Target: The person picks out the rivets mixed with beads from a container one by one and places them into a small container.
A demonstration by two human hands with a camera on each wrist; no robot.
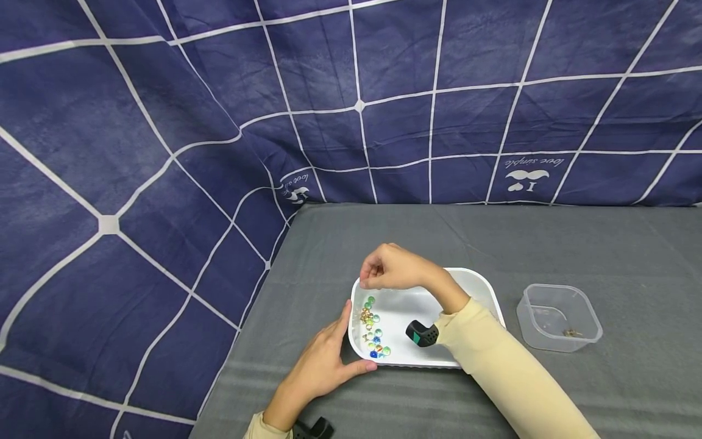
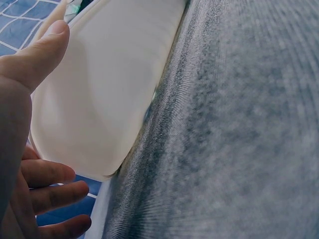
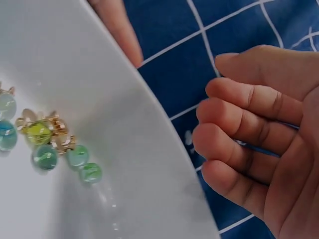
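Note:
A white tray [image 1: 408, 311] holds glass marbles [image 1: 377, 340] in green, blue and clear, gathered along its left end. Small gold-coloured pieces [image 3: 60, 132] lie among them, their kind unclear. My left hand [image 1: 323, 360] is spread around the tray's near left corner, thumb along the front side and index finger along the left side. In the left wrist view its other fingers [image 2: 60, 199] are loosely bent beside the tray. Over the far left corner is my right hand [image 1: 397, 268]. Its fingers [image 3: 224, 144] curl loosely just outside the rim, with nothing visible in them.
A clear plastic container [image 1: 556, 317] stands right of the tray, with a few small gold-coloured pieces [image 1: 573, 333] inside. Grey cloth [image 1: 428, 396] covers the table. A blue curtain with white lines [image 1: 395, 140] hangs behind and at the left.

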